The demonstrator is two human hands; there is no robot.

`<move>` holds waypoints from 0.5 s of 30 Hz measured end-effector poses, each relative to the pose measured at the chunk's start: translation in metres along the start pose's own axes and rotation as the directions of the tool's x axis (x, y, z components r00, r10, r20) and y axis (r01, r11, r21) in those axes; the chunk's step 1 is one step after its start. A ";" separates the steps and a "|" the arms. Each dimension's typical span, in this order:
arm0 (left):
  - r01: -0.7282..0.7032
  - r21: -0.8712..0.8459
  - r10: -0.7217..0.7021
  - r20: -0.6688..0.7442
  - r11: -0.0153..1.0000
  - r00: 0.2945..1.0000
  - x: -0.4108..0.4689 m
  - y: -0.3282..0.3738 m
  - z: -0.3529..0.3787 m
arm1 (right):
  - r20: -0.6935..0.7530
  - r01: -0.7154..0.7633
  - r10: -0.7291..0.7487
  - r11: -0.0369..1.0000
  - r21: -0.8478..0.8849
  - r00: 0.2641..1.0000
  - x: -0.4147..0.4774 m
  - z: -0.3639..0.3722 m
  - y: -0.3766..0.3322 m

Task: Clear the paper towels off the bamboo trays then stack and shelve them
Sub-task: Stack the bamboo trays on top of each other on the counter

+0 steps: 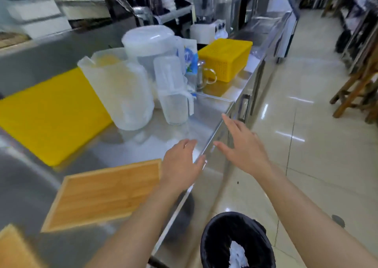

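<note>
A bamboo tray [102, 194] lies bare on the steel counter [133, 149] near its front edge. A corner of a second bamboo tray [14, 249] shows at the bottom left. My left hand [180, 165] hovers open just past the first tray's right end, holding nothing. My right hand [243, 147] is open too, fingers spread, out beyond the counter edge over the floor. Crumpled white paper towel [237, 255] sits inside a black-lined bin [216, 239] on the floor below my arms. The picture is motion-blurred.
A yellow cutting board [49, 114] lies left of the tray. Several clear plastic pitchers [126, 95] and a yellow basket [227, 56] crowd the counter behind. A blender [204, 7] stands further back. Wooden furniture legs [356, 87] stand right on the tiled floor.
</note>
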State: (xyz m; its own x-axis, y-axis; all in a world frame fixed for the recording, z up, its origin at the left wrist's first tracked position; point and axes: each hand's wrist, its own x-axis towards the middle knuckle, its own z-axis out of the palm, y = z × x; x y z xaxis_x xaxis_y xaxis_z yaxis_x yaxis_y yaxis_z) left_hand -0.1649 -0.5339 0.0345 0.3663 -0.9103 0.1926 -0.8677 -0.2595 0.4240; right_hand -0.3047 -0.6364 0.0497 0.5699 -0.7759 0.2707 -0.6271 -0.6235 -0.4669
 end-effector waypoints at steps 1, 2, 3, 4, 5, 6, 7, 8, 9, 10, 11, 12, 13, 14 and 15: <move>0.036 -0.008 -0.036 -0.017 0.999 0.999 -0.005 -0.009 -0.015 | 0.013 0.028 -0.029 0.999 0.014 1.000 0.005 -0.001 -0.015; 0.072 -0.014 -0.073 -0.033 0.997 0.997 -0.010 -0.019 -0.028 | 0.029 0.056 -0.057 0.998 0.022 0.998 0.010 -0.001 -0.029; 0.108 -0.015 -0.109 -0.053 0.994 0.993 -0.016 -0.029 -0.041 | 0.048 0.081 -0.082 0.996 0.025 0.995 0.014 0.000 -0.043; 0.149 -0.012 -0.150 -0.073 0.989 0.986 -0.024 -0.041 -0.052 | 0.069 0.105 -0.107 0.994 0.025 0.992 0.017 0.003 -0.056; 0.197 -0.008 -0.197 -0.089 0.980 0.976 -0.033 -0.051 -0.062 | 0.088 0.127 -0.129 0.992 0.026 0.988 0.019 0.007 -0.068; 0.249 -0.003 -0.248 -0.102 0.969 0.963 -0.042 -0.061 -0.070 | 0.105 0.150 -0.152 0.988 0.031 0.983 0.021 0.012 -0.079; 0.296 0.009 -0.294 -0.109 0.955 0.950 -0.051 -0.071 -0.076 | 0.126 0.172 -0.176 0.984 0.039 0.976 0.022 0.018 -0.090; 0.336 0.026 -0.331 -0.113 0.942 0.937 -0.061 -0.080 -0.080 | 0.152 0.195 -0.200 0.980 0.048 0.968 0.023 0.024 -0.099; 0.366 0.042 -0.360 -0.114 0.930 0.926 -0.070 -0.089 -0.082 | 0.181 0.215 -0.221 0.975 0.056 0.958 0.023 0.032 -0.107; 0.393 0.051 -0.386 -0.110 0.918 0.916 -0.079 -0.096 -0.082 | 0.211 0.231 -0.239 0.971 0.060 0.948 0.023 0.040 -0.113; 0.421 0.051 -0.415 -0.100 0.906 0.904 -0.088 -0.103 -0.081 | 0.241 0.243 -0.251 0.968 0.063 0.938 0.023 0.048 -0.119; 0.450 0.047 -0.445 -0.089 0.892 0.891 -0.097 -0.108 -0.079 | 0.270 0.252 -0.260 0.965 0.065 0.927 0.022 0.057 -0.123; 0.477 0.043 -0.473 -0.082 0.878 0.877 -0.106 -0.113 -0.075 | 0.298 0.262 -0.269 0.963 0.065 0.916 0.022 0.065 -0.127; 0.500 0.041 -0.496 -0.080 0.865 0.865 -0.115 -0.117 -0.071 | 0.323 0.274 -0.278 0.960 0.059 0.905 0.022 0.074 -0.129; 0.522 0.037 -0.518 -0.084 0.852 0.851 -0.124 -0.119 -0.067 | 0.345 0.287 -0.286 0.957 0.049 0.894 0.021 0.083 -0.130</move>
State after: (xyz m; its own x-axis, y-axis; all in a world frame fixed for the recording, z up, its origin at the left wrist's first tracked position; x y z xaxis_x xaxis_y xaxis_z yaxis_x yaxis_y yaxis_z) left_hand -0.0850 -0.3685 0.0195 0.7897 -0.6133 0.0189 -0.5605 -0.7085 0.4288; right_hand -0.1670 -0.5639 0.0461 0.8718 -0.4825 0.0850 -0.4108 -0.8143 -0.4100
